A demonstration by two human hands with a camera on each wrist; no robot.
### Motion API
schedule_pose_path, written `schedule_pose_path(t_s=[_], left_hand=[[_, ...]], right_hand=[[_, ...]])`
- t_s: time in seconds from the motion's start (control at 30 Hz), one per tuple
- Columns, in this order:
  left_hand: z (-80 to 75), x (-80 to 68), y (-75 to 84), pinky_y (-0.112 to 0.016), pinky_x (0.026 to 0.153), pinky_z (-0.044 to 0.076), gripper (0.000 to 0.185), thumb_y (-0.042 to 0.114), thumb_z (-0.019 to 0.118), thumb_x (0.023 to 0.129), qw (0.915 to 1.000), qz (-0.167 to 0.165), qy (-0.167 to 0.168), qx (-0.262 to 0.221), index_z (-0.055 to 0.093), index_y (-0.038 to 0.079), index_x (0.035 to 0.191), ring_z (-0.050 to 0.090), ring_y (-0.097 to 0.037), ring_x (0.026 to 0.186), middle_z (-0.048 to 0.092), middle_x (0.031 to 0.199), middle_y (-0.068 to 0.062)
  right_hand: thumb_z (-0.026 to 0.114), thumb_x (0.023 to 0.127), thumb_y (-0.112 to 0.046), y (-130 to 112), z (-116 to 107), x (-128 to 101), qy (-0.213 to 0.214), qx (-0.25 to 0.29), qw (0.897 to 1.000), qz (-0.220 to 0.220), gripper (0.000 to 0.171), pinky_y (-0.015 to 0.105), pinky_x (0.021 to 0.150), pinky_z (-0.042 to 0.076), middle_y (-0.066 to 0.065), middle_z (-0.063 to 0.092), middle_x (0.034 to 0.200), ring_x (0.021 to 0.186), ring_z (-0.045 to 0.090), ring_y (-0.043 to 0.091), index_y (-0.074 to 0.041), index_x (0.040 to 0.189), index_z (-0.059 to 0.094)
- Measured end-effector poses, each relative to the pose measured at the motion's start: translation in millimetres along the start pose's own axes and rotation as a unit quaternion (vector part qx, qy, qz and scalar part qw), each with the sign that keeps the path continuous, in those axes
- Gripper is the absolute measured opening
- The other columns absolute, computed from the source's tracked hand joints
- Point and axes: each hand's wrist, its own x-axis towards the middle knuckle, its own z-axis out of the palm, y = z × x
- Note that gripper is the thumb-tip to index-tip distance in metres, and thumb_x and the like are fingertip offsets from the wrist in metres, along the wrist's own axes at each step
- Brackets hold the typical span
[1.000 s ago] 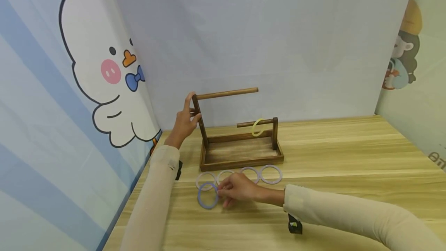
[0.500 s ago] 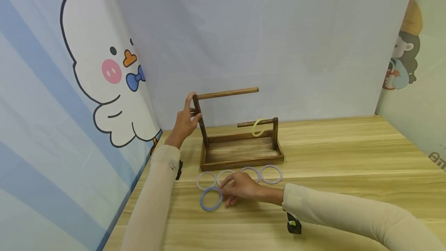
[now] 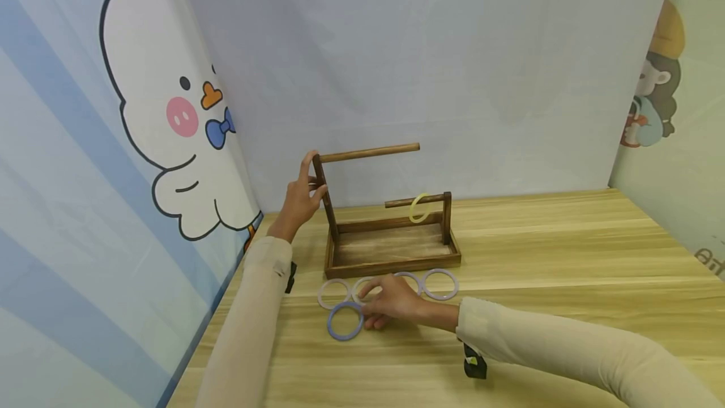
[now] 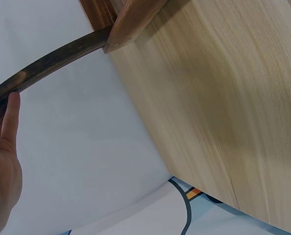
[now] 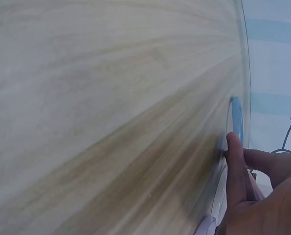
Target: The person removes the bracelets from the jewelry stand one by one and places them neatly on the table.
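My left hand (image 3: 302, 201) grips the tall left post of a dark wooden bangle stand (image 3: 391, 266), fingertip at its top. In the left wrist view, fingers sit on both sides of the post (image 4: 52, 59). My right hand (image 3: 393, 301) pinches the right edge of a blue bangle (image 3: 329, 321) in front of the stand. Close over the tabletop, the bangle (image 5: 237, 115) shows beyond my fingertips in the right wrist view. A yellow bangle (image 3: 416, 219) hangs on the stand's lower bar; its upper bar (image 3: 370, 153) carries nothing.
Several pale bangles lie in a row along the stand's front, from a whitish one (image 3: 319, 294) to a lilac one (image 3: 440, 298); my right hand partly covers the middle ones. A grey cloth wall (image 3: 453, 80) stands behind the wooden table (image 3: 566, 257).
The blue bangle has gone from tilted up to nearly flat and shifted slightly right, along with my right hand. My left hand and the stand have stayed put.
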Motion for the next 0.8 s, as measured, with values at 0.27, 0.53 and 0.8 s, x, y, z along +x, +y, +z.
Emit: schedule_pose_path(t_s=[0.27, 0.53, 0.8], left_hand=[[1.5, 1.5, -1.4, -0.050, 0.092, 0.062, 0.085, 0.005, 0.065, 0.103, 1.0000, 0.006, 0.002, -0.002, 0.013, 0.028, 0.166, 0.069, -0.041, 0.114, 0.067, 0.122, -0.032], [-0.2, 2.9, -2.6, -0.051, 0.092, 0.061, 0.083, 0.007, 0.065, 0.103, 1.0000, 0.003, 0.004, 0.003, 0.014, 0.025, 0.166, 0.070, -0.042, 0.113, 0.068, 0.121, -0.032], [0.7, 2.1, -3.7, -0.051, 0.093, 0.061, 0.085, 0.006, 0.065, 0.103, 1.0000, 0.003, 0.003, 0.003, 0.012, 0.029, 0.166, 0.070, -0.043, 0.113, 0.068, 0.121, -0.033]], right_hand=[[0.080, 0.088, 0.001, 6.1, -1.7, 1.3, 0.025, -0.011, 1.000, -0.009, 0.034, 0.031, 0.057, 0.064, 0.016, 0.075, 0.073, 0.063, 0.076, 0.029, 0.011, 0.118, 0.067], [0.081, 0.089, -0.002, 6.5, -6.5, 1.1, 0.027, -0.036, 0.999, -0.027, 0.033, 0.030, 0.058, 0.064, 0.017, 0.077, 0.077, 0.065, 0.077, 0.028, 0.011, 0.116, 0.068], [0.080, 0.093, -0.011, 4.7, -16.4, -1.9, 0.028, -0.077, 0.994, -0.068, 0.035, 0.032, 0.059, 0.065, 0.018, 0.078, 0.084, 0.066, 0.077, 0.028, 0.012, 0.117, 0.069]])
